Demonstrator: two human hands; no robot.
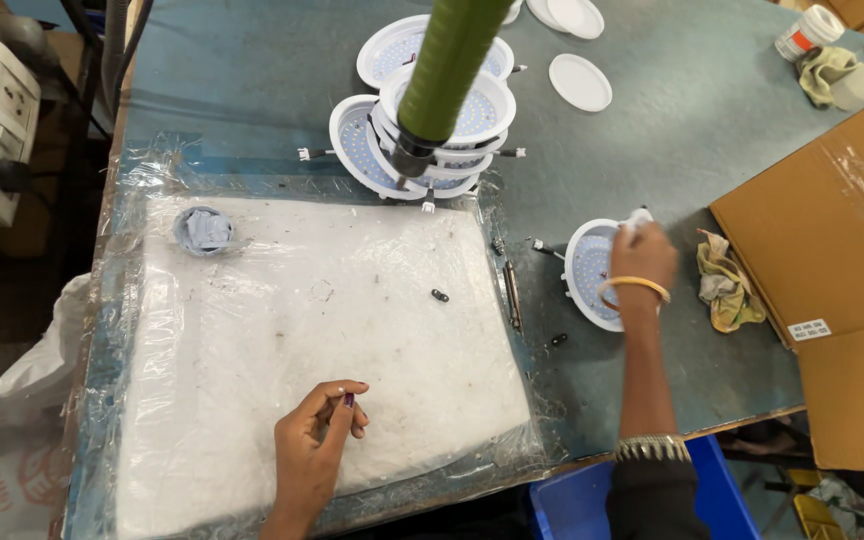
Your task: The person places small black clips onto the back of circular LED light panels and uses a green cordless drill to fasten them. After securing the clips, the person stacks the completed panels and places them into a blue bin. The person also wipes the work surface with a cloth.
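Note:
My left hand [314,440] rests on the plastic-wrapped white foam pad [252,330], fingers curled, holding nothing I can see. My right hand [642,255], with a yellow bangle at the wrist, reaches over a round white LED lamp fixture [584,270] on the grey table and pinches a small white piece [638,216] at the fixture's far rim. A tiny dark part [439,295] lies on the pad; another small dark part [558,339] lies on the table near the fixture.
A stack of white LED fixtures [432,130] sits behind the pad, partly hidden by a green pole [447,60]. White round covers [580,82], a crumpled cloth [727,285], a cardboard box [832,270], bottles [807,30], a grey wad [202,230] and a blue bin [572,500] surround them.

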